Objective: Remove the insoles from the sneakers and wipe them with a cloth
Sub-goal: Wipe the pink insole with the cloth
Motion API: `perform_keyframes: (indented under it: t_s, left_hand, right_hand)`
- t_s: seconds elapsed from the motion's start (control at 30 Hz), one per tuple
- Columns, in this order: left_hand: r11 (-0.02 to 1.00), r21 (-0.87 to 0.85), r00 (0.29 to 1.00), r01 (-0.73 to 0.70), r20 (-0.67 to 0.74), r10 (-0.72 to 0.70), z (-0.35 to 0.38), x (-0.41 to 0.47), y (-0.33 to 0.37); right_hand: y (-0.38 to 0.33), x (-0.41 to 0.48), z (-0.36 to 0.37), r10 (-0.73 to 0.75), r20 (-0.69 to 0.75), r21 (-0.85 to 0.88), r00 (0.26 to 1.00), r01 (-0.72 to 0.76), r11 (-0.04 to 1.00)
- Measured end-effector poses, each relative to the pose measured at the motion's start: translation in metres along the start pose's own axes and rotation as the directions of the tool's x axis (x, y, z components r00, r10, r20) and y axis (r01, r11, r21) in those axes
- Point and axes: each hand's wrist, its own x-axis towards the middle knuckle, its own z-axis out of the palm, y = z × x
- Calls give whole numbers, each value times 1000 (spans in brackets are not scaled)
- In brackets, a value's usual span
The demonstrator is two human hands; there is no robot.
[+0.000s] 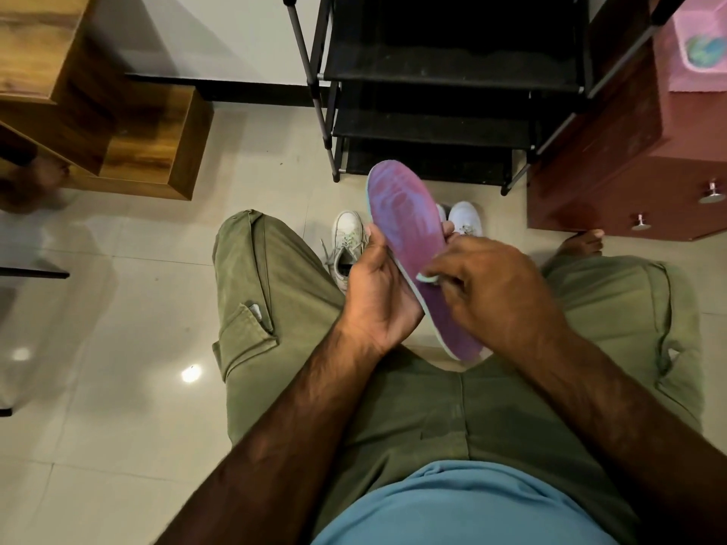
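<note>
Head view: the left hand (377, 297) grips the purple insole (405, 226) by its left edge, holding it above the lap, toe toward the 2 white sneakers (348, 238) on the floor (157, 308). The right hand (491, 285) pinches a small pale cloth (429, 278) against its middle. I'd worry that hard pressure buckles the insole or twists it free, and the cloth could slip out.
</note>
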Motion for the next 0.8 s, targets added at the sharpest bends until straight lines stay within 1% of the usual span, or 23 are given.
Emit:
perform_keyframes:
  t_s: [0.07,0.1,0.2,0.23,0.27,0.37,0.4,0.5,0.6,0.63,0.73,0.77,0.8]
  left_hand:
    - [1000,-6,1000,-4,-4,4,-2,2,0]
    - [1000,-19,1000,-6,-15,6,-3,3,0]
    - [999,-52,1000,-5,-10,5,-8,2,4]
    - [998,-58,1000,5,0,-5,-9,1,5]
    - [998,-64,1000,15,12,-14,-9,1,5]
    - [993,-118,999,11,47,-5,-8,4,7]
    - [991,-133,999,4,50,3,-7,3,7]
    - [990,-142,999,8,54,0,-4,1,7]
    - [986,-168,999,-2,53,11,-7,3,10]
    - [984,-176,999,-14,42,22,-8,4,11]
    - [990,-134,999,-33,-10,32,-6,2,10]
    - [993,-115,999,-34,-11,32,-4,1,9]
    - [994,-100,999,-35,-12,34,0,-1,9]
  right_hand:
    - [10,-1,-3,62,-34,-21,998,-62,998]
    - [10,-4,-2,61,-25,-15,998,-61,998]
    - [5,-31,3,-42,84,47,996,38,998]
    - [7,-39,3,-51,107,70,993,43,997]
    - [11,-45,3,-27,107,86,994,18,996]
    - [19,-52,6,62,15,121,998,-64,991]
    - [15,-55,9,60,19,128,998,-62,990]
    - [4,-63,17,-26,84,120,996,16,993]
    - [16,-59,13,67,-1,163,998,-66,984]
    - [17,-58,12,70,-15,171,997,-66,983]
    - [6,-61,12,-31,56,210,998,19,978]
    - [3,-60,11,-44,49,234,998,31,972]
    - [4,-55,9,-29,9,261,1000,25,965]
